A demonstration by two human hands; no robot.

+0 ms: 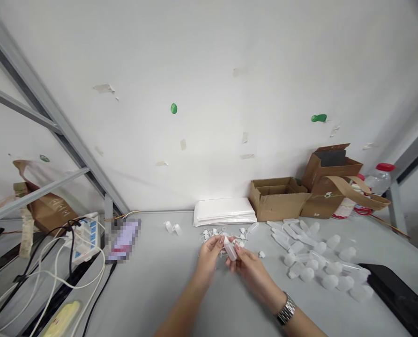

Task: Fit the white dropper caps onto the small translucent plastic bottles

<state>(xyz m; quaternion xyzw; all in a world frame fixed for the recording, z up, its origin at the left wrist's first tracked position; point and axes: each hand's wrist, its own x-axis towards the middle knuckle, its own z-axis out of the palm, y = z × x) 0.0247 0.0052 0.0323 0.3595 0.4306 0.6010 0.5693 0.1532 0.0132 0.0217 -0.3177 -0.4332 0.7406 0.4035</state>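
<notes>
A small translucent dropper bottle [231, 251] with a white tip is held between my two hands, tilted, above the grey table. My left hand [209, 255] pinches it near its tip end. My right hand [249, 264], with a metal watch on the wrist, has its fingers closed about the body from the right side. Just behind my hands lies a loose pile of small white caps [214, 232], partly hidden by my fingers. A single white cap [261, 254] sits apart, right of my right hand.
Several translucent bottles and droppers [307, 274] spread across the right side. Two small white bottles [174, 228] lie left. At the back are stacked white boxes [225, 211] and a cardboard box [282, 206]. A power strip [87, 238] with cables and a phone [124, 239] are left.
</notes>
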